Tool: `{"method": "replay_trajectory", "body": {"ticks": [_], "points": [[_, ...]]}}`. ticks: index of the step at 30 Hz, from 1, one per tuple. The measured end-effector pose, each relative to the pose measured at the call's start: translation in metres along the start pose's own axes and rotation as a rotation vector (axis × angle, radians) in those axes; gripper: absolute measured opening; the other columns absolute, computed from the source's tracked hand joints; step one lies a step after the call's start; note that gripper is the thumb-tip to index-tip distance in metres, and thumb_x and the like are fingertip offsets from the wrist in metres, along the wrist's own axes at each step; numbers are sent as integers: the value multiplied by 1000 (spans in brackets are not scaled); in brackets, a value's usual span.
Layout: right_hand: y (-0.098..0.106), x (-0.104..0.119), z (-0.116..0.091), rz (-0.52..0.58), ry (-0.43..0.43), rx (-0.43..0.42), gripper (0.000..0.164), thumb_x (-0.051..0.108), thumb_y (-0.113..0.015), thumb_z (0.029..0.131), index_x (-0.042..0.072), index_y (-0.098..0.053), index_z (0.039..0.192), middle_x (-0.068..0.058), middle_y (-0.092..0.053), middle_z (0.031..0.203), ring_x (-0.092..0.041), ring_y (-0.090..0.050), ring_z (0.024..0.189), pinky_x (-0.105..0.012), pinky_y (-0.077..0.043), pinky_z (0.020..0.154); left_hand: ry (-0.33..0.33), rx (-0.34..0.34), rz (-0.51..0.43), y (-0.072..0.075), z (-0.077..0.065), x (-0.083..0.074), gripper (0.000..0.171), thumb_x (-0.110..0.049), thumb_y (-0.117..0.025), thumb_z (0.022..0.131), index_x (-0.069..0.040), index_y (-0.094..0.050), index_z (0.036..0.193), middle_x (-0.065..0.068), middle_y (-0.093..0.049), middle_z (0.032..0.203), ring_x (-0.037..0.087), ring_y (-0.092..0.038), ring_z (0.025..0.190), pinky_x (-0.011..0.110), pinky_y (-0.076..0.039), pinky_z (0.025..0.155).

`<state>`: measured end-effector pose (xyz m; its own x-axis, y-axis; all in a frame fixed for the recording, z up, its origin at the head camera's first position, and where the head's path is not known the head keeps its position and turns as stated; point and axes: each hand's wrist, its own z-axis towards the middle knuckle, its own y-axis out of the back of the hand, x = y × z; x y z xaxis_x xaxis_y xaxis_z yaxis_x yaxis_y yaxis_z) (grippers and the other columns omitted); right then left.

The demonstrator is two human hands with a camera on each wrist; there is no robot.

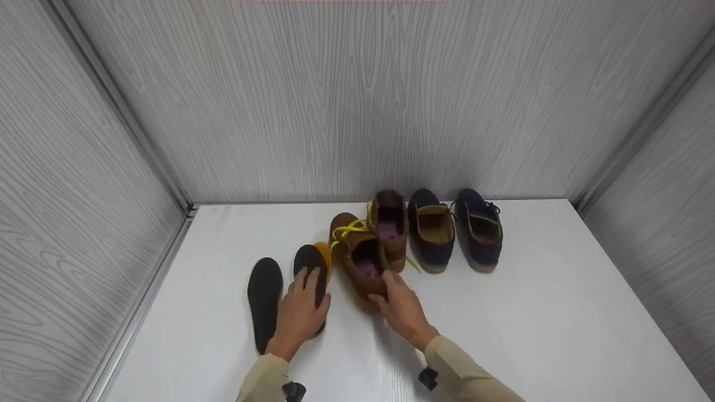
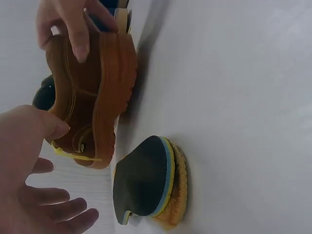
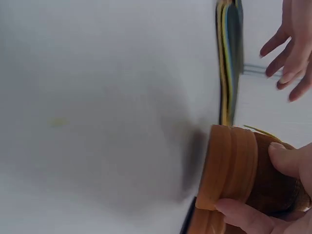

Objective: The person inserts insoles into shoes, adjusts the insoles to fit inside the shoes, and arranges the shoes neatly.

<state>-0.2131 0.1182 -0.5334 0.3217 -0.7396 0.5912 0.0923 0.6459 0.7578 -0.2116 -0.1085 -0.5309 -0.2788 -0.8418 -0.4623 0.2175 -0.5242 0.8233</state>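
- One white counter (image 1: pixel 530 324) carries everything.
- Two navy shoes (image 1: pixel 434 251) stand side by side toward the back.
- One brown shoe (image 1: pixel 366 287) is gripped at the heel by the right hand (image 1: pixel 401 307), its fingers and thumb closed round it, beside its mate (image 1: pixel 397 254); whether the sole is wholly lifted is hard to tell.
- Two dark insoles (image 1: pixel 265 301) lie left, outside the shoes. Progress looks partial: shoe taken up, insoles loose.
- Left hand (image 1: pixel 301 312): fingers spread, holding nothing.
- Yellow laces (image 1: pixel 352 226) cross the gripped shoe's front.
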Motion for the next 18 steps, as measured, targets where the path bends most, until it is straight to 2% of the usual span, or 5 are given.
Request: {"method": "replay_trajectory", "body": {"ticks": [4, 7, 12, 15, 18], "points": [[25, -2, -34, 32, 15, 49, 28, 23, -70, 88, 15, -47, 102, 1, -53, 101, -15, -53, 86, -32, -47, 73, 4, 1, 3, 7, -6, -4, 58, -28, -64, 89, -5, -45, 139, 22, -41, 140, 39, -49, 119, 52, -43, 92], [41, -10, -57, 98, 23, 98, 28, 21, -71, 87, 17, -50, 104, 3, -55, 107, -13, -55, 92, -31, -49, 75, -3, 3, -3, 10, -9, -9, 59, -30, -64, 89, -6, -44, 140, 21, -40, 141, 38, -48, 120, 51, -42, 93], [59, -31, -91, 171, 43, 198, 25, 23, -70, 87, 17, -49, 100, 6, -54, 100, -12, -56, 93, -28, -52, 76, -45, -6, 1, 9, -15, -17, 59, -29, -64, 89, -6, -45, 139, 20, -41, 140, 37, -48, 121, 49, -43, 94], [67, -41, -102, 153, 67, 255, 26, 29, -68, 88, 18, -48, 99, 7, -53, 97, -11, -56, 90, -27, -52, 75, -61, -17, 8, 8, -17, -19, 57, -28, -64, 89, -4, -47, 137, 20, -43, 139, 36, -48, 121, 48, -42, 95], [73, -44, -103, 89, 100, 281, 30, 37, -67, 87, 19, -48, 102, 8, -53, 100, -9, -54, 90, -29, -50, 75, -67, -21, 12, 6, -18, -20, 55, -28, -64, 89, -4, -48, 136, 20, -44, 138, 35, -48, 122, 48, -41, 96]]}}
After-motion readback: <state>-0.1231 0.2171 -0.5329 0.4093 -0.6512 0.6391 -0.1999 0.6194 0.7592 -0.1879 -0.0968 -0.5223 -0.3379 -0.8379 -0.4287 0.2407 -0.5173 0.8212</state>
